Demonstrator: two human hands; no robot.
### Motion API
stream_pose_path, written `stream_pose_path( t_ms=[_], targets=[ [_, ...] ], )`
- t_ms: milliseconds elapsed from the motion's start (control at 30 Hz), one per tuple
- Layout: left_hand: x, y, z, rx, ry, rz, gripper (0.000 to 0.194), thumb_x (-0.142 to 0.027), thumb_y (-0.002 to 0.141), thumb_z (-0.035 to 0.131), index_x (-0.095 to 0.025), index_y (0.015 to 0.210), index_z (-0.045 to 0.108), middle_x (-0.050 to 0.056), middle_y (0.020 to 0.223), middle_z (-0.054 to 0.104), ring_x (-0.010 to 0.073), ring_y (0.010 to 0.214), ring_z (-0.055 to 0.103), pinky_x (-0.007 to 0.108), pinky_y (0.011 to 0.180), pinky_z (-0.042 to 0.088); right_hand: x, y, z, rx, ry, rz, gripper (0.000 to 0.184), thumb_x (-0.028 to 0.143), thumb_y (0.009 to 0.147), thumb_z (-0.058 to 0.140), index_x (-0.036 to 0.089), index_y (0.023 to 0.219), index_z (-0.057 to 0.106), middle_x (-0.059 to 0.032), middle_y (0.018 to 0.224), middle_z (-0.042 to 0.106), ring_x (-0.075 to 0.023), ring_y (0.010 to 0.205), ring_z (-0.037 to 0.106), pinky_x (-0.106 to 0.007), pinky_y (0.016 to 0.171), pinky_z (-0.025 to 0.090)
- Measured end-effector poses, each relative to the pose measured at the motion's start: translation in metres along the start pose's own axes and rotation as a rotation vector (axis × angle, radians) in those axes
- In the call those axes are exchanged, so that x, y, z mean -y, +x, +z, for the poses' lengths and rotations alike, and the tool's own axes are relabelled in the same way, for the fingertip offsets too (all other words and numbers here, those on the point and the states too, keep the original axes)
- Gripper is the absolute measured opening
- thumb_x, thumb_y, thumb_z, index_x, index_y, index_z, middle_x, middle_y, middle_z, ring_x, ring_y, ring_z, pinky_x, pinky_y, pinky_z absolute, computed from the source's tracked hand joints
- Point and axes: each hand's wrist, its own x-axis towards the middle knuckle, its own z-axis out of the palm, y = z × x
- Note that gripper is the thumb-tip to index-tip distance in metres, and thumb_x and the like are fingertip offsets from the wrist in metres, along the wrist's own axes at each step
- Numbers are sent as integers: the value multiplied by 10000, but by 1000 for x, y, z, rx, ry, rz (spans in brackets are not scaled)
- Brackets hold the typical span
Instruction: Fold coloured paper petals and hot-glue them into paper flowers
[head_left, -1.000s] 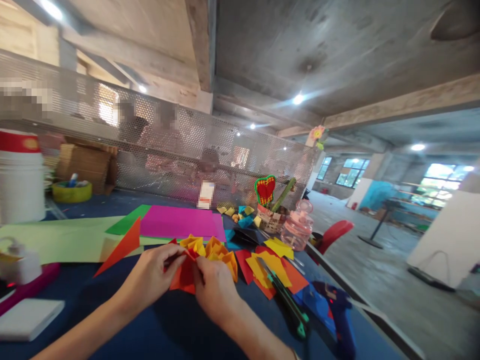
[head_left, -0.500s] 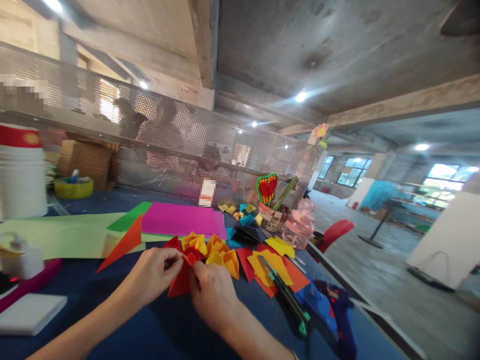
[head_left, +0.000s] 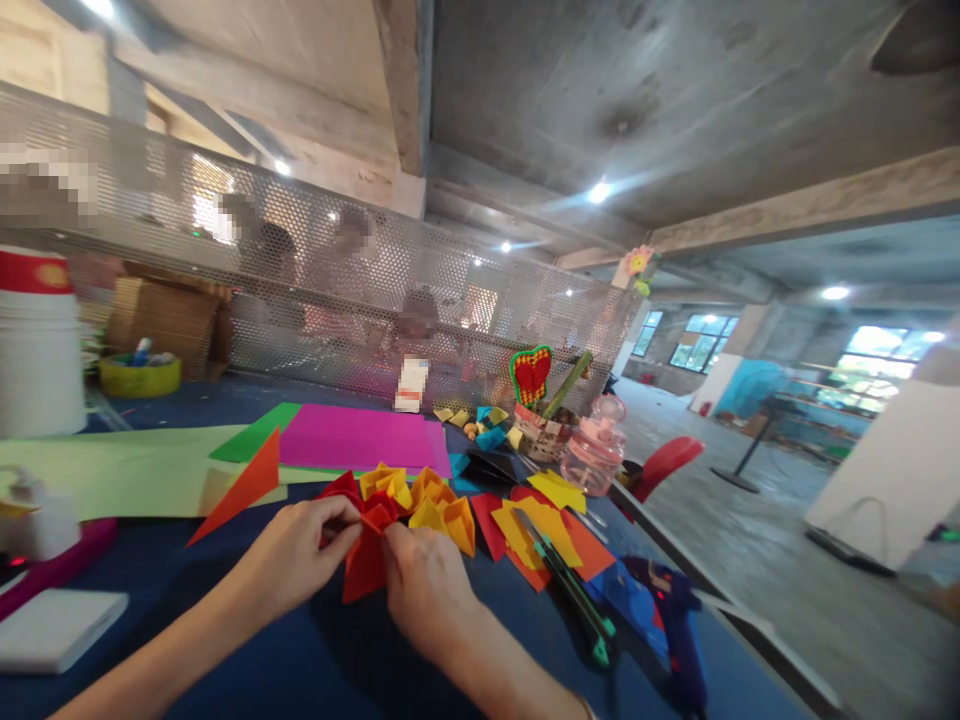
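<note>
Between my hands is a piece of folded red paper [head_left: 364, 572], its lower part hanging down as a flap. My left hand [head_left: 311, 545] pinches its upper left side with thumb and fingertips. On its right edge, my right hand [head_left: 429, 580] is closed, fingers bent and partly hidden behind the hand. Just beyond the fingertips lie several folded yellow paper pieces [head_left: 442, 505], with more red folded paper [head_left: 343, 487] beside them. An orange folded sheet [head_left: 244, 487] stands up to the left of my left hand.
Magenta sheets [head_left: 360, 437] and a pale green sheet [head_left: 135, 465] lie behind. To the right are loose yellow paper [head_left: 536, 530], a green-and-black cutter [head_left: 574, 590], a blue glue gun [head_left: 679, 620] and a pink clear bottle [head_left: 592, 455]. A white box [head_left: 60, 628] lies left.
Both hands stay almost in place on the red paper. Its lower flap has turned slightly and now hangs a little further right and lower. The whole view has shifted slightly.
</note>
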Motion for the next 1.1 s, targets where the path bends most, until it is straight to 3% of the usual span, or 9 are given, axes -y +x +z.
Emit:
stream_pose_path(
  t_ms=[100, 267, 467, 633, 867, 1100],
  targets=[
    [0, 2, 0, 46, -178, 44, 229, -304, 759, 550, -204, 948, 634, 17, 898, 690, 149, 753, 638, 212, 638, 478, -1, 0, 1, -21, 27, -8, 152, 113, 846, 443, 161, 839, 587, -65, 718, 666, -199, 679, 655, -249, 562, 385],
    [-2, 2, -1, 22, -168, 66, 149, -278, 774, 549, -208, 730, 674, -12, 742, 691, 145, 729, 638, 215, 674, 469, 0, 0, 3, -34, 82, -61, 154, 121, 864, 440, 163, 878, 587, -60, 752, 672, -195, 700, 645, -250, 575, 390],
    [-4, -6, 1, -68, -65, 68, 165, -233, 763, 548, -202, 643, 658, -29, 625, 650, 117, 605, 592, 192, 583, 413, -3, -1, 9, -50, 166, -110, 172, 80, 822, 466, 159, 909, 592, -52, 789, 671, -184, 749, 638, -240, 616, 404],
    [-7, -8, 4, -135, -77, 77, 160, -260, 765, 569, -211, 652, 671, -36, 631, 658, 107, 592, 591, 185, 573, 410, -5, -3, 5, -67, 133, -90, 219, 55, 779, 476, 191, 885, 611, -34, 754, 666, -185, 732, 628, -254, 630, 412],
    [-1, -5, -1, -229, -89, 33, 127, -293, 761, 600, -239, 700, 698, -37, 704, 702, 123, 664, 634, 191, 622, 443, -5, 0, 1, -160, 277, -68, 316, 42, 824, 460, 210, 1053, 598, -33, 907, 679, -168, 879, 625, -249, 769, 443],
    [-1, -4, -4, -208, -130, 32, 191, -386, 786, 583, -248, 819, 710, -8, 848, 727, 154, 771, 663, 213, 686, 493, -13, 0, -2, -135, 341, -16, 208, 95, 878, 444, 197, 1015, 564, -24, 810, 677, -171, 744, 641, -248, 648, 429]
  ],
)
